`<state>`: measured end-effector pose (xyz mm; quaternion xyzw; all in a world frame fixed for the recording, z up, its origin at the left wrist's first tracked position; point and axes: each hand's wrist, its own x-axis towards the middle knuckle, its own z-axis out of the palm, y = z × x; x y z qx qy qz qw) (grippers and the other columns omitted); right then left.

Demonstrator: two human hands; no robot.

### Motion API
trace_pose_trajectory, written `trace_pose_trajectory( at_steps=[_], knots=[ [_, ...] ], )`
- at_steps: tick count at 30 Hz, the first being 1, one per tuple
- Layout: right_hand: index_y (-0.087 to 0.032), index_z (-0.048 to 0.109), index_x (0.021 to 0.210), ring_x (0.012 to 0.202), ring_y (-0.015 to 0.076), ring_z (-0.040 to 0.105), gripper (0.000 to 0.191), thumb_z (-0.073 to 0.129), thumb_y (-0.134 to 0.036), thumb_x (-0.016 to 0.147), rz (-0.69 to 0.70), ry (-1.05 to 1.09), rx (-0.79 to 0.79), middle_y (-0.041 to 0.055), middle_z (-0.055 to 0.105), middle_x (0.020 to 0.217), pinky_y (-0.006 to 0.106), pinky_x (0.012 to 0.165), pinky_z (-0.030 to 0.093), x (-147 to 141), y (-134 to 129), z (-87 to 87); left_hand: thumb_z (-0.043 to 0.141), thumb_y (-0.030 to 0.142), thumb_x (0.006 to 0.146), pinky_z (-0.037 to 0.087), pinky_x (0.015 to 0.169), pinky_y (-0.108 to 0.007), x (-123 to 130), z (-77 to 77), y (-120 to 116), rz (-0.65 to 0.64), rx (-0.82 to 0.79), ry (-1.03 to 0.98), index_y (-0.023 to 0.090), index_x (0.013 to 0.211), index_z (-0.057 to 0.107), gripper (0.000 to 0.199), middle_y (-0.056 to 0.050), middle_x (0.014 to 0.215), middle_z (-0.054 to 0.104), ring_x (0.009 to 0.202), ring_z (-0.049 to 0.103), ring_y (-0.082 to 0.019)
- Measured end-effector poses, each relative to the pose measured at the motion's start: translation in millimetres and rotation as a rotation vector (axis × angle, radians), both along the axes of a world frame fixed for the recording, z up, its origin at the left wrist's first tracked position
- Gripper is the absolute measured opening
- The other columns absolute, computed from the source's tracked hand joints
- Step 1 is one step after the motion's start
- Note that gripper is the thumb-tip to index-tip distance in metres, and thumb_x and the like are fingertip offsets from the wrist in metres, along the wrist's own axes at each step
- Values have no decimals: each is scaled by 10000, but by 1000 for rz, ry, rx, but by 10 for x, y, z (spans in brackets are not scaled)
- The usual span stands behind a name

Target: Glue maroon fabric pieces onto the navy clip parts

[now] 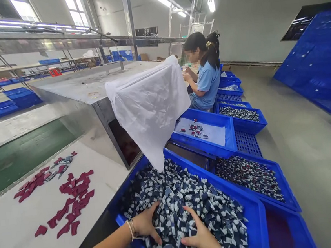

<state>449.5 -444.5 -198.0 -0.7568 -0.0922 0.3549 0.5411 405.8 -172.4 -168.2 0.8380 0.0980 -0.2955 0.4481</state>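
A blue bin [260, 224] in front of me is heaped with small dark-blue and white pieces [199, 191]. My left hand [148, 223], with a bracelet at the wrist, rests at the left part of the heap, thumb and fingers spread. To its right, my right hand [201, 234] touches the same heap near the front, its thumb and index finger apart. Some fingertips are hidden among the pieces. On the white table [97, 154] at the left lie loose maroon pieces [74, 185] and a few grey-white ones [60, 168].
A white cloth [151, 105] hangs from a metal housing [78, 113] over the bin's back edge. More blue bins [291, 197] with pieces stand at the right. A person [208, 76] in light blue sits beyond them.
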Motion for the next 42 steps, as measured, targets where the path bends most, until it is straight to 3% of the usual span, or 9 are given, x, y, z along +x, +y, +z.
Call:
trace_pose_trajectory(
  at_steps=[4, 9, 15, 25, 27, 30, 35, 37, 42],
  knots=[
    [-256, 535, 1366, 1435, 357, 347, 925, 873, -321, 507, 22, -16, -38, 103, 449, 1470, 390, 1181, 257, -69, 65, 143, 916, 459, 425, 276, 1214, -359, -156, 110, 50, 12, -74, 24, 208, 1508, 391, 1229, -114, 1550, 449, 1441, 398, -320],
    [-301, 502, 1410, 1443, 324, 346, 930, 798, -153, 541, 33, 33, -125, 84, 371, 1480, 378, 1150, 312, -126, 159, 200, 935, 430, 394, 230, 1231, -421, -124, 99, 155, -17, -113, 113, 222, 1546, 320, 1322, -123, 1606, 354, 1477, 322, -354],
    [-252, 386, 1486, 1418, 356, 383, 1097, 852, -202, 494, 18, 107, -167, 150, 399, 1501, 441, 1151, 307, 58, 185, 131, 953, 375, 305, 262, 1217, -435, 71, 53, 128, -45, -132, 196, 224, 1553, 303, 1415, -142, 1581, 397, 1459, 361, -359],
    [-242, 403, 1444, 1302, 296, 555, 916, 765, -393, 616, -96, 221, -132, 105, 566, 1427, 382, 1065, 438, 40, 282, 235, 939, 423, 381, 281, 1216, -406, 122, 128, 90, 104, -202, 212, 227, 1480, 442, 1222, -121, 1572, 415, 1462, 359, -336],
    [-219, 446, 1408, 1313, 308, 541, 888, 776, -367, 597, -107, 228, -152, 120, 545, 1445, 374, 1068, 434, 79, 324, 289, 945, 428, 365, 394, 1149, -432, 190, 179, 36, 116, -229, 256, 226, 1476, 446, 1234, -138, 1551, 440, 1417, 421, -364],
    [-218, 400, 1450, 1202, 328, 625, 942, 785, -376, 605, -109, 265, -191, 149, 507, 1475, 382, 952, 524, 124, 406, 391, 937, 439, 375, 613, 806, -384, 325, 254, -71, 119, -298, 357, 229, 1425, 505, 1154, -161, 1513, 472, 1221, 604, -376],
    [-237, 279, 1541, 1237, 391, 582, 1090, 780, -560, 629, -67, 295, -236, 168, 250, 1627, 384, 739, 604, 191, 539, 571, 943, 321, 343, 551, 509, -228, 484, 384, -138, 167, -355, 432, 237, 1314, 587, 1038, -146, 1468, 508, 1053, 673, -320],
    [-232, 322, 1521, 1312, 395, 515, 1053, 768, -601, 642, -25, 276, -248, 160, 221, 1638, 382, 794, 596, 256, 551, 643, 942, 301, 360, 507, 457, -193, 503, 436, -137, 201, -382, 434, 226, 1270, 612, 971, -135, 1381, 583, 923, 703, -261],
    [-297, 536, 1326, 1392, 359, 432, 700, 742, -535, 702, 95, 131, -240, 74, 407, 1558, 410, 1013, 489, 468, 485, 833, 914, 380, 522, 461, 388, -195, 527, 518, -286, 325, -538, 440, 162, 1272, 589, 845, -60, 880, 723, 525, 646, -141]
  ],
)
